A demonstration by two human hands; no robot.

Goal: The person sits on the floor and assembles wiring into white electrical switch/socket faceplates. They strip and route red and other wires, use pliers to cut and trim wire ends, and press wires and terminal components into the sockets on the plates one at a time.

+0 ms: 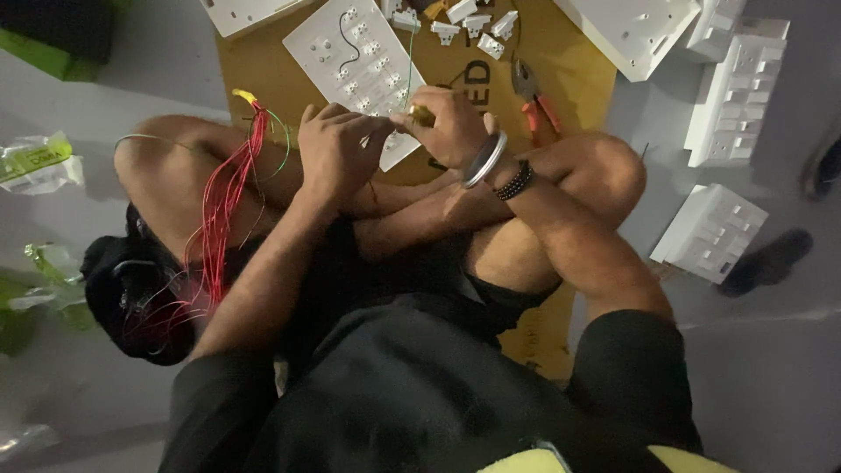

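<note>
— What is being worked on?

— A white switch plate (363,61), lying back-up on a sheet of brown cardboard (569,74) on the floor, just ahead of the person's crossed legs. Rows of small white switch modules sit in it, and a thin wire curls across its upper part.

— And the hands?

— Both are at the plate's near edge. The left hand (333,149) is curled shut over that corner, fingers bent down on it. The right hand (447,127) is closed around a small yellow-handled tool (422,114), likely a screwdriver (only the end of the handle shows), pressed close beside the left. A metal bangle (484,160) and a dark bead bracelet (515,181) sit on the right wrist.

— What lies around that?

— A bundle of red wires (219,219), with a yellow and a green one among them, drapes over the left knee. Pliers with red grips (533,98) rest on the cardboard just right of the plate. Loose white switch modules (469,24) are scattered at the top. More white plates and moulded boxes (731,96) lie to the right on the grey floor (771,368), and clear plastic wrappers with green print (35,162) to the left.
</note>
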